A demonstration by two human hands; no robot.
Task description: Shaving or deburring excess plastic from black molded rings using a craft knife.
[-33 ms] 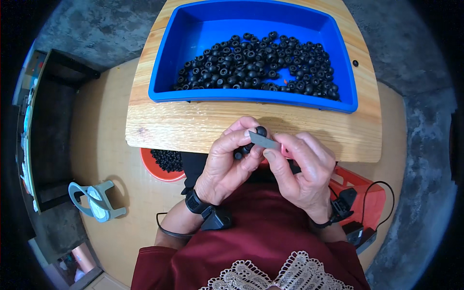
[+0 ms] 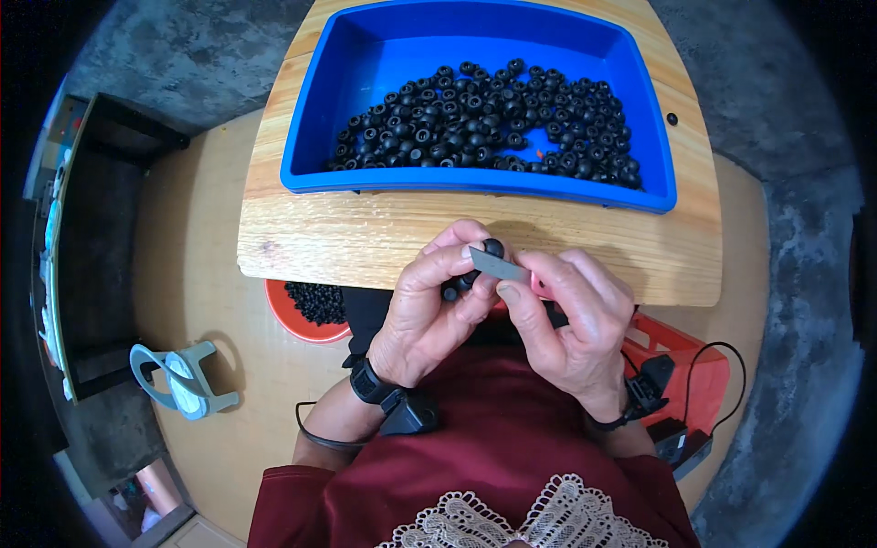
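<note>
Over the near edge of the wooden table, my left hand (image 2: 429,297) is closed around small round black rubber-like parts (image 2: 493,247). One shows between its fingertips, and others lie lower in its fingers, partly hidden. My right hand (image 2: 575,324) pinches a small knife (image 2: 498,265) with a flat grey blade and a bit of pink handle visible. The blade lies across the front of the black part, its tip close to my left thumb. Whether the edge touches the part I cannot tell.
A blue tray (image 2: 402,182) with many similar black parts stands on the wooden table (image 2: 320,228). One loose black part (image 2: 671,119) lies right of it. Below are a red-orange basin (image 2: 283,315) of small black pieces, a red crate (image 2: 676,365) and a pale stool (image 2: 187,379).
</note>
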